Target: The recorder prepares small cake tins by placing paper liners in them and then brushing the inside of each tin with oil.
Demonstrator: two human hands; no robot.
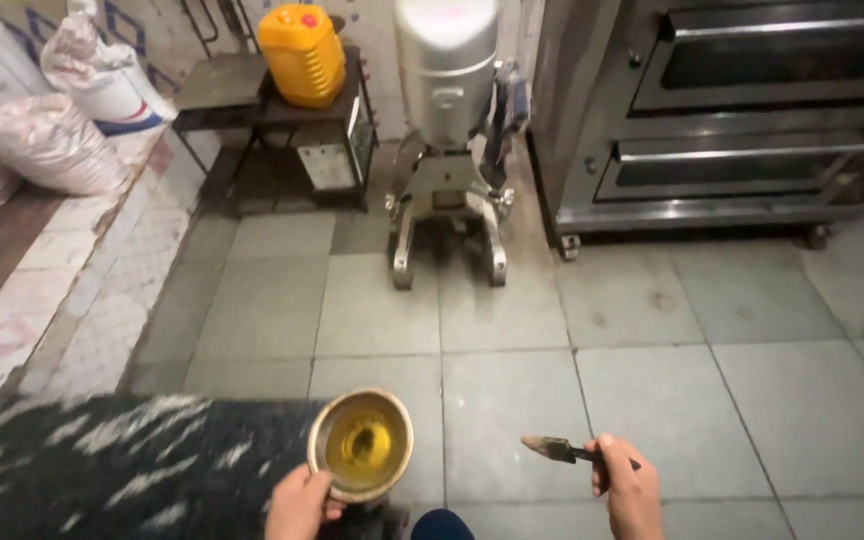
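Observation:
My left hand [299, 504] grips the near rim of a small round metal bowl [360, 443] that holds yellow oil. The bowl hangs just past the edge of a dark speckled counter [102, 465]. My right hand [629, 487] is closed around the dark handle of a small brush [557, 449], whose worn bristle end points left toward the bowl. Brush and bowl are apart, with grey floor tiles showing between them.
A tall metal floor mixer [447, 130] stands straight ahead. To its right is a steel deck oven [732, 110]. A yellow jerrycan [301, 52] sits on a dark metal stand [272, 120]. Sacks [47, 140] lie on a tiled ledge at left.

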